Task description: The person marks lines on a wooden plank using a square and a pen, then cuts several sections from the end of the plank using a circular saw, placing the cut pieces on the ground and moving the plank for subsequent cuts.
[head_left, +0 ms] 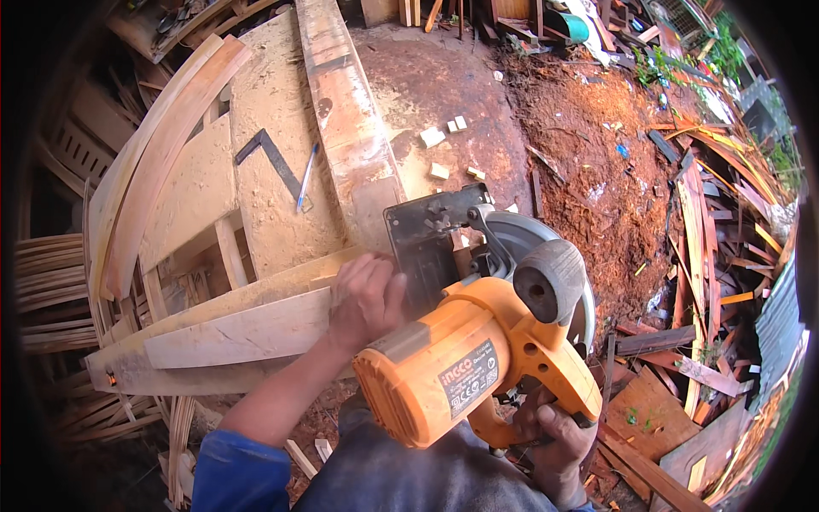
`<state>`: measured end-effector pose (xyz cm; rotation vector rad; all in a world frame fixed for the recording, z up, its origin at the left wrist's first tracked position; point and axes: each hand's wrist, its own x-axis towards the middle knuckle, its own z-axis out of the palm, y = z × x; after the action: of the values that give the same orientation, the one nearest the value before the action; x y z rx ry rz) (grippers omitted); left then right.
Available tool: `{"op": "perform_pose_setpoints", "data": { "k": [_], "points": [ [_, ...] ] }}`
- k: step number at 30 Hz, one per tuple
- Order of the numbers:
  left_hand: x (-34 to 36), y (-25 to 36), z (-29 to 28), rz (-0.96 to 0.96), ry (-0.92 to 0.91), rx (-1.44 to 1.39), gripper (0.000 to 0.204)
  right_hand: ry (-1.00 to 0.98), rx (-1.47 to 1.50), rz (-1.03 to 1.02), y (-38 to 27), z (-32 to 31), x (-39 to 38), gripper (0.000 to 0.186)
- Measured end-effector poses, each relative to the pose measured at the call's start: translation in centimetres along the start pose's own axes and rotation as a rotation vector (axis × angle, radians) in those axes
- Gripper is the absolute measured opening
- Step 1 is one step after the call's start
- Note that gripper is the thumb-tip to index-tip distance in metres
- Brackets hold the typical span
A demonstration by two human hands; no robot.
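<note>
My right hand (560, 437) is wrapped round the rear handle of an orange circular saw (444, 363), with the grey front grip turned upward. The saw's dark base plate (422, 243) rests at the end of the workbench, and part of its round guard (525, 232) shows beyond. Close beside the plate, my left hand (367, 294) is closed over the end of a pale wooden board (247, 326), its fingertips partly hidden. A thick plank (345, 111) runs away from me across the bench up to the saw. The cutting edge is hidden.
A black carpenter's square (275, 158) and a blue pen (307, 177) lie on the dusty bench. Long curved boards (166, 154) lie at the left. Small wood offcuts (432, 136) dot the ground beyond the saw, and scrap wood (699, 230) is heaped at the right.
</note>
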<state>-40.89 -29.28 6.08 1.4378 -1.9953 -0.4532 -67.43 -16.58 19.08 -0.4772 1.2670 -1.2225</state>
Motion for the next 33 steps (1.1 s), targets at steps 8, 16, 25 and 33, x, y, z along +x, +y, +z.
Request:
{"op": "perform_pose_setpoints", "data": {
  "k": [8,16,25,33],
  "points": [
    [-0.5,-1.3,0.6,0.033,-0.011,0.049,0.017,-0.030,-0.128,0.018,-0.3,0.0,1.1,0.035],
    [-0.8,-1.2,0.3,0.139,-0.149,0.098,0.019,-0.005,-0.039,0.008,-2.0,2.7,4.0,0.041],
    [-1.4,-0.5,1.0,-0.096,0.110,-0.078,0.050,-0.192,-0.104,-0.306,-2.5,7.8,13.6,0.024],
    [-2.1,-1.6,1.1,-0.064,0.237,-0.039,0.047,-0.128,-0.299,-0.531,-6.1,11.6,13.7,0.019]
  ]
}}
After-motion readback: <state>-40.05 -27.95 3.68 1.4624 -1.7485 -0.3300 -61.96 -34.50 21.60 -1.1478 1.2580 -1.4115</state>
